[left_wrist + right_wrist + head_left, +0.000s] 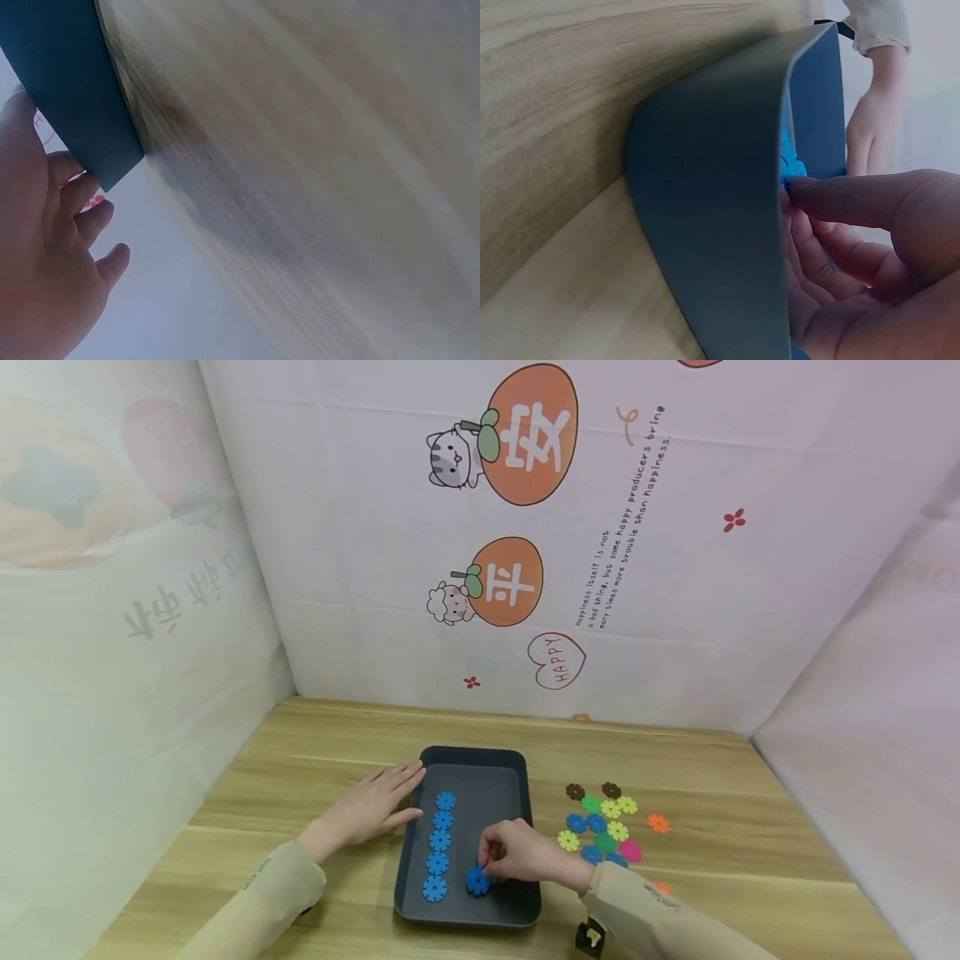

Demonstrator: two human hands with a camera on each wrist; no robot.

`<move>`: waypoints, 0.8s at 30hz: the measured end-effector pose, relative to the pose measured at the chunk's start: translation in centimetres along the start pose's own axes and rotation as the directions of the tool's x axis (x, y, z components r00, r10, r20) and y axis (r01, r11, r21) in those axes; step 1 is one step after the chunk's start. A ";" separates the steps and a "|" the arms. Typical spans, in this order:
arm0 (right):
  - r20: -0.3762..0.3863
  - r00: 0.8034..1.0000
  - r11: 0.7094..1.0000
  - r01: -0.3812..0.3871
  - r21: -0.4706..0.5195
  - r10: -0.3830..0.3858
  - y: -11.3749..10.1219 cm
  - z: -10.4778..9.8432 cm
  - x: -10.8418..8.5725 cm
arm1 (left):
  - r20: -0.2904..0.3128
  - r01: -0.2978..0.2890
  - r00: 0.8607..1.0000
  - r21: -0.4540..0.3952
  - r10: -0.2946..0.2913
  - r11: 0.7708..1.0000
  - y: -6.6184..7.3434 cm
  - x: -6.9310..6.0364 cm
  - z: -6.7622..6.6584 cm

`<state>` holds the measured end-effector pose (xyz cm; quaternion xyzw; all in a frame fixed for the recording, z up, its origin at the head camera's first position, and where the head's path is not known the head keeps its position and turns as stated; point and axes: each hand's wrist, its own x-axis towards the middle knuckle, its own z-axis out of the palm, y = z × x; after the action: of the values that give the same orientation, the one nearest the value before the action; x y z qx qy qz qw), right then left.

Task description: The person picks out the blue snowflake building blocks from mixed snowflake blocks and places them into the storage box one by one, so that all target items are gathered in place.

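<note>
In the head view, a dark grey tray (pixel 480 785) lies on the wooden table. Several blue snowflake discs (pixel 440 841) form a column along its left side. My right hand (pixel 517 850) pinches another blue snowflake disc (pixel 477 881) between thumb and fingers, low over the tray floor, right of the column's lower end. In the right wrist view the tray wall (pixel 712 172) hides most of that disc. My left hand (pixel 378 802) rests on the tray's left rim with straight fingers; in the left wrist view its fingers (pixel 94 217) lie along the tray's outer side.
Right of the tray, loose snowflake discs in yellow (pixel 568 841), green (pixel 604 842), brown (pixel 575 792), blue (pixel 576 822), pink (pixel 630 851) and orange (pixel 658 822) lie on the table (pixel 720 810). A printed cloth wall (pixel 420 652) stands behind.
</note>
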<state>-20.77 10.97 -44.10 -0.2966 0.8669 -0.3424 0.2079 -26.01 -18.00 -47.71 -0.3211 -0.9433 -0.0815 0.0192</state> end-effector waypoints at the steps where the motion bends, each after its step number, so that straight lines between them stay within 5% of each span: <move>1: 0.005 1.000 1.000 -0.007 -0.004 0.007 0.0 0.1 0.1 | -0.001 0.000 1.000 0.001 0.000 1.000 0.0 0.0 0.0; 24: 0.036 0.998 0.998 -0.045 -0.038 0.047 0.3 0.4 0.3 | -0.003 0.002 1.000 -0.008 -0.002 1.000 0.1 0.1 -0.1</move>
<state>-20.86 10.77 -44.68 -0.2866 0.8758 -0.3158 0.2259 -26.02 -17.92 -47.62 -0.3199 -0.9433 -0.0860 0.0191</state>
